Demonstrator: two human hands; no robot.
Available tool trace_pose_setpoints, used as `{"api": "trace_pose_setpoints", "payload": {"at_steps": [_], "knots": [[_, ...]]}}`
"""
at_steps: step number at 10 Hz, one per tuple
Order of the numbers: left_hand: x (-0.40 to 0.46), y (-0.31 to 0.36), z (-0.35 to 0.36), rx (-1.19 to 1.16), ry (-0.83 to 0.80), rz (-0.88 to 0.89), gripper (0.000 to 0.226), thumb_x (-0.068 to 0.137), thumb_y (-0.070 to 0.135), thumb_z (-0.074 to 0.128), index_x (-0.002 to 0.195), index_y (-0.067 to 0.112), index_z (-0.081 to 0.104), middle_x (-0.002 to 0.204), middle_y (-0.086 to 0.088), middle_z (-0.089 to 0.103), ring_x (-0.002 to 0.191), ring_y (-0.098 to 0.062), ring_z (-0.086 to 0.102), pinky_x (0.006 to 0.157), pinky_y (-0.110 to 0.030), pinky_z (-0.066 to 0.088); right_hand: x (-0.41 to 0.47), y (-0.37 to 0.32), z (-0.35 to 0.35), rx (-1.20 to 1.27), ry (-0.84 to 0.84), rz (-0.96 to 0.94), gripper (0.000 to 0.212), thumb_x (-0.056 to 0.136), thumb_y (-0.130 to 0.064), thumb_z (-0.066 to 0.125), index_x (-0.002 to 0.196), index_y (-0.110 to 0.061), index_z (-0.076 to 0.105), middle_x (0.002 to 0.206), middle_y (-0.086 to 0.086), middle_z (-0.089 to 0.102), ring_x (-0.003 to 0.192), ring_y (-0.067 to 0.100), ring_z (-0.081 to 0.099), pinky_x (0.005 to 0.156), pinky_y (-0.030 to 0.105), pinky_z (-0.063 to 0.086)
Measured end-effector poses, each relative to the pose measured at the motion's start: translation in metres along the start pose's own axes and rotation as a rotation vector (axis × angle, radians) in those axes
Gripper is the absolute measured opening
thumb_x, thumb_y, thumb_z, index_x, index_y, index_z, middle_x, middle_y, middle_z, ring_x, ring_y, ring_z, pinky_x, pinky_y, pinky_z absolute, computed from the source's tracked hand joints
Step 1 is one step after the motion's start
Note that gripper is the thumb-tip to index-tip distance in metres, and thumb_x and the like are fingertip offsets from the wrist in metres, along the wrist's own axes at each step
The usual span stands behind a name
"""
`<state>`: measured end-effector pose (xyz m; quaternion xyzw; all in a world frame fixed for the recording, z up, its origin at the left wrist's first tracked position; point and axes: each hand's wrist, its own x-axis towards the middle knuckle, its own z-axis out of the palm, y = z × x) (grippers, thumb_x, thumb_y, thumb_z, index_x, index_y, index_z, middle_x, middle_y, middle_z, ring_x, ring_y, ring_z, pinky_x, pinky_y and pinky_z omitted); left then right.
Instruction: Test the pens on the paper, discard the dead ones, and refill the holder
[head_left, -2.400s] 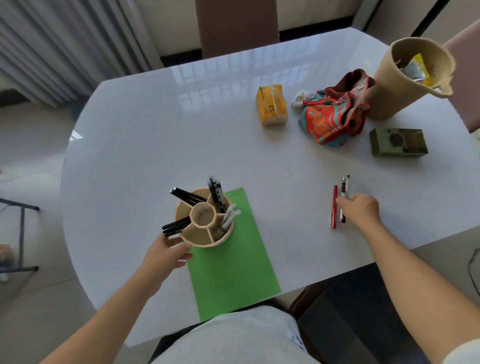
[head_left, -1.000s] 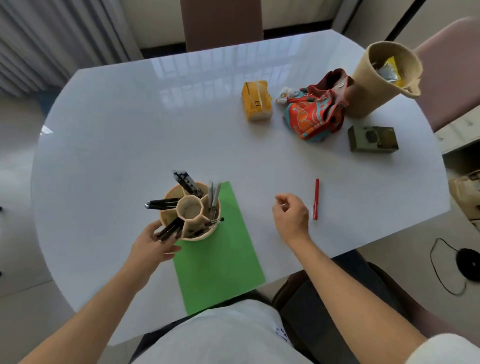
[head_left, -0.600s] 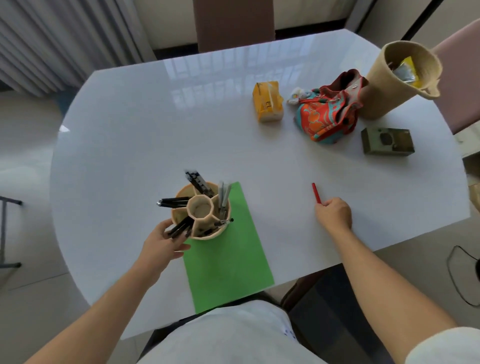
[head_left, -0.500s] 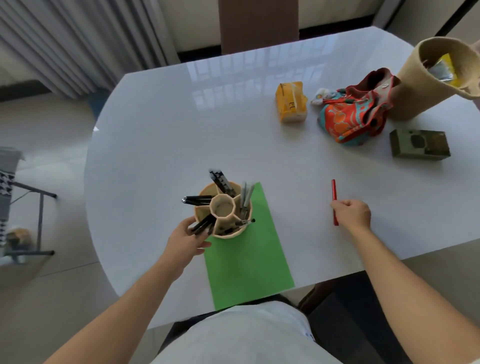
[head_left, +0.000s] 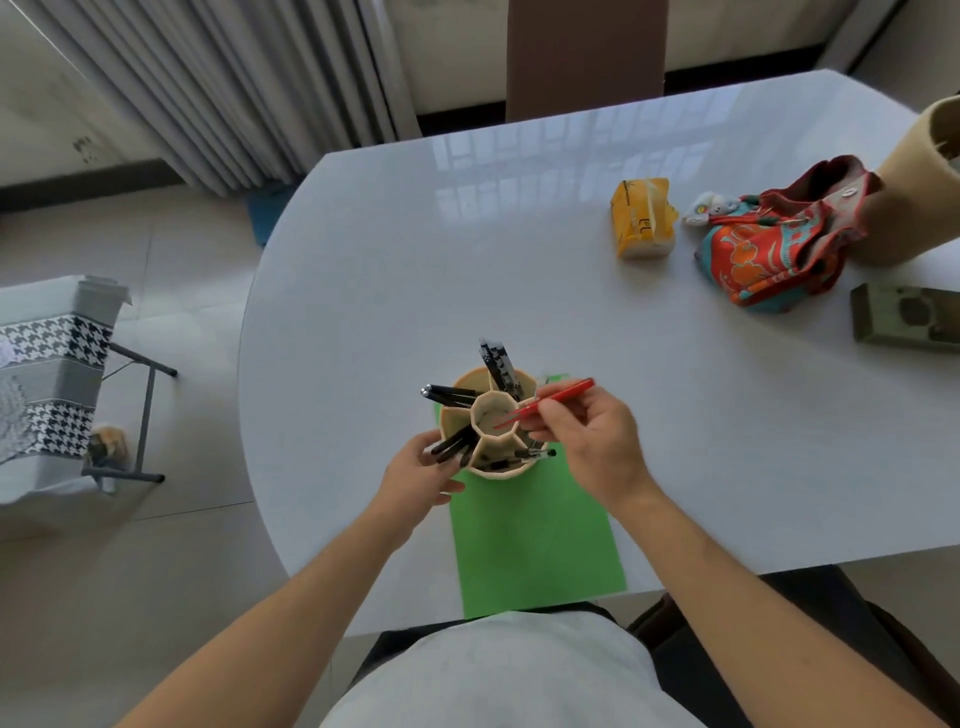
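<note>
A beige pen holder (head_left: 491, 413) with several compartments stands on the far end of a green paper sheet (head_left: 535, 540) near the table's front edge. Several black and grey pens stick out of its outer compartments. My right hand (head_left: 592, 441) pinches a red pen (head_left: 550, 401) just above the holder, the pen's lower tip pointing into the middle compartment. My left hand (head_left: 421, 475) grips the holder's near-left side, partly hidden behind the black pens.
On the white table (head_left: 395, 291), far right, lie a yellow tissue pack (head_left: 643, 218), an orange patterned pouch (head_left: 774, 249), a green box (head_left: 906, 320) and a tan woven basket (head_left: 919, 192). A draped stool (head_left: 52, 379) stands on the floor at left.
My right hand picked the red pen up off the table at right and carried it left to above the holder. My left hand stayed on the holder.
</note>
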<state>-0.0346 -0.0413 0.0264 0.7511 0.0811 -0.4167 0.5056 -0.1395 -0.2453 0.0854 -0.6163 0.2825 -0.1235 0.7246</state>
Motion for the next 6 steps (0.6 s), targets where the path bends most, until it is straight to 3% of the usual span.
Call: {"api": "trace_pose_setpoints", "payload": {"at_steps": [1, 2, 3, 5, 6], "knots": [[-0.002, 0.000, -0.003, 0.013, -0.004, 0.002, 0.048, 0.093, 0.021, 0.069, 0.136, 0.023, 0.049, 0.112, 0.000, 0.071, 0.084, -0.023, 0.075, 0.071, -0.033, 0.057, 0.004, 0.013, 0.018, -0.270, 0.041, -0.083, 0.016, 0.090, -0.006, 0.071, 0.098, -0.019, 0.070, 0.088, 0.000, 0.077, 0.084, 0.019, 0.077, 0.079, 0.038, 0.062], [-0.005, -0.001, -0.008, 0.004, 0.000, 0.002, 0.054, 0.092, 0.024, 0.070, 0.139, 0.024, 0.045, 0.115, 0.000, 0.070, 0.085, -0.022, 0.075, 0.073, -0.035, 0.058, 0.009, 0.020, 0.024, -0.437, 0.058, -0.133, 0.022, 0.084, -0.007, 0.074, 0.092, -0.027, 0.068, 0.080, -0.022, 0.072, 0.077, -0.004, 0.071, 0.071, 0.012, 0.056], [-0.006, -0.003, -0.016, 0.010, 0.001, 0.008, 0.051, 0.094, 0.021, 0.068, 0.139, 0.026, 0.045, 0.118, -0.001, 0.067, 0.085, -0.022, 0.075, 0.072, -0.034, 0.057, 0.014, 0.024, 0.023, -0.522, 0.072, -0.118, 0.022, 0.082, -0.006, 0.074, 0.090, -0.025, 0.069, 0.078, -0.016, 0.071, 0.077, -0.004, 0.068, 0.068, 0.006, 0.050], [-0.008, -0.012, -0.028, 0.029, -0.002, -0.004, 0.031, 0.094, 0.018, 0.064, 0.125, 0.022, 0.057, 0.113, -0.004, 0.068, 0.083, -0.022, 0.075, 0.072, -0.033, 0.057, 0.007, 0.021, 0.015, -0.563, 0.045, -0.122, 0.022, 0.081, 0.004, 0.067, 0.091, -0.014, 0.073, 0.078, -0.006, 0.071, 0.072, 0.008, 0.067, 0.072, 0.031, 0.060], [-0.013, -0.020, -0.035, 0.070, -0.033, -0.021, 0.023, 0.093, 0.017, 0.065, 0.116, 0.021, 0.064, 0.106, -0.005, 0.072, 0.083, -0.021, 0.075, 0.070, -0.030, 0.056, -0.005, 0.014, 0.002, -0.557, 0.082, -0.181, 0.026, 0.080, 0.011, 0.062, 0.087, -0.011, 0.073, 0.083, -0.002, 0.071, 0.076, 0.012, 0.069, 0.070, 0.036, 0.060]]}}
